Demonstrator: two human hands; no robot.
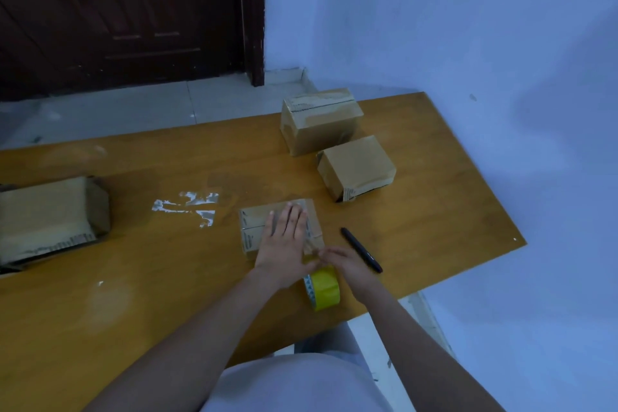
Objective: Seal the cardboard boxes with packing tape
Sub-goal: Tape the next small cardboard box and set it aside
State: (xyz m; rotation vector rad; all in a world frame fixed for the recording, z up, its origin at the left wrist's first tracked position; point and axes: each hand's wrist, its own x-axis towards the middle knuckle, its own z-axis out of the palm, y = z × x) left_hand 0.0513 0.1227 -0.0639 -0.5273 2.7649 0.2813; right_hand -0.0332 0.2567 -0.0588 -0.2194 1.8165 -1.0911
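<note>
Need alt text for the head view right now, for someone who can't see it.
A person's left hand presses flat on a small cardboard box on a wooden table, while the right hand works at its near right corner above a yellow tape roll. A black pen lies right; three more boxes sit around.

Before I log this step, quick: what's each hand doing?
Left hand: open, pressing flat on the small box.
Right hand: fingers at the box's near edge; grip cannot be told.

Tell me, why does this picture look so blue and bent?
Head view: dim light with a blue cast over the wall; the wide lens curves the table edges; glare whitens a patch near the small box; the right hand near the tape roll is slightly blurred.
</note>
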